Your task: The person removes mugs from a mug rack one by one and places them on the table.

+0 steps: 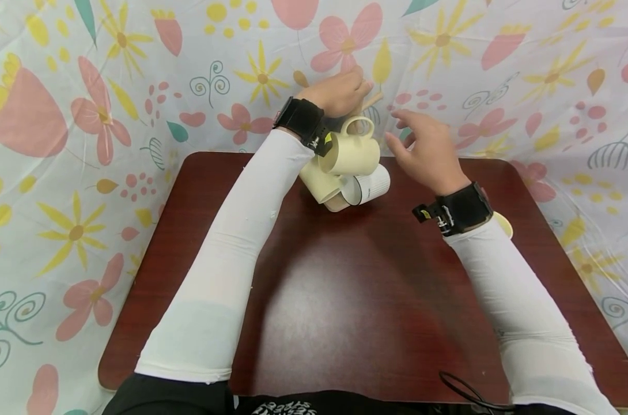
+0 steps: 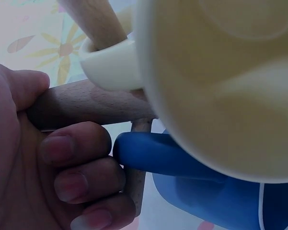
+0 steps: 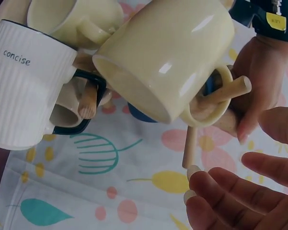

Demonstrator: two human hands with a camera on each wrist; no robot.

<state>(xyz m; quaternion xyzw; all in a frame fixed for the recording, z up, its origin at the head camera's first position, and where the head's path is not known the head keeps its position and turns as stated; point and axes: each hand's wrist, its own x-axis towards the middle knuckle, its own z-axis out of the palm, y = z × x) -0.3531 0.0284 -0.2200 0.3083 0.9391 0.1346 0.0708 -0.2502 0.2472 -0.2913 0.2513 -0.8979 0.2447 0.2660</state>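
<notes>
My left hand (image 1: 340,95) grips the wooden post of a mug rack (image 2: 69,104), thumb on its end and fingers curled beneath. On a peg near that hand hangs a cream mug (image 1: 358,154) by its handle. A white ribbed mug (image 3: 31,86) marked "concise", with a dark handle, hangs lower. Another cream mug (image 1: 319,180), a beige mug (image 1: 337,203) and a blue mug (image 2: 201,191) hang around the rack, partly hidden. To the right of the upper cream mug, my right hand (image 1: 425,150) is held with fingers loosely spread, touching nothing.
The rack stands at the back of a dark red-brown table (image 1: 340,311). A flower-patterned cloth (image 1: 262,34) rises behind and at the sides. Behind the right wrist shows a pale yellow rim (image 1: 503,223), mostly hidden. A black cable (image 1: 461,389) lies at the front edge.
</notes>
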